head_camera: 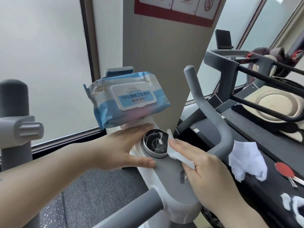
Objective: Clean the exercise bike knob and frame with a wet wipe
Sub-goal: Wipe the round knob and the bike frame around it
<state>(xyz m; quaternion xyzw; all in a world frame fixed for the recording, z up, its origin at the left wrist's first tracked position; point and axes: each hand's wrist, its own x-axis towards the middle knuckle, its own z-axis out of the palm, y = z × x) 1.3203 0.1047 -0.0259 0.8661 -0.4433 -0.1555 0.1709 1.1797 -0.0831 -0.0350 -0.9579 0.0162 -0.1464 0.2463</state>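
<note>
Covering knob right edge: wipe; right hand grip seemingly flat.

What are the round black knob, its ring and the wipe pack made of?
Round black knob: glossy face, likely plastic or glass, showing wet streaks. Silver ring: brushed-metal look, possibly plated plastic. Blue-and-white wipe pack: crinkled soft plastic film with rigid white lid.

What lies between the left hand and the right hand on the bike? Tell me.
In the head view, the round black knob sits between the left hand and the right hand, which presses a wet wipe against the knob's right edge.
</note>
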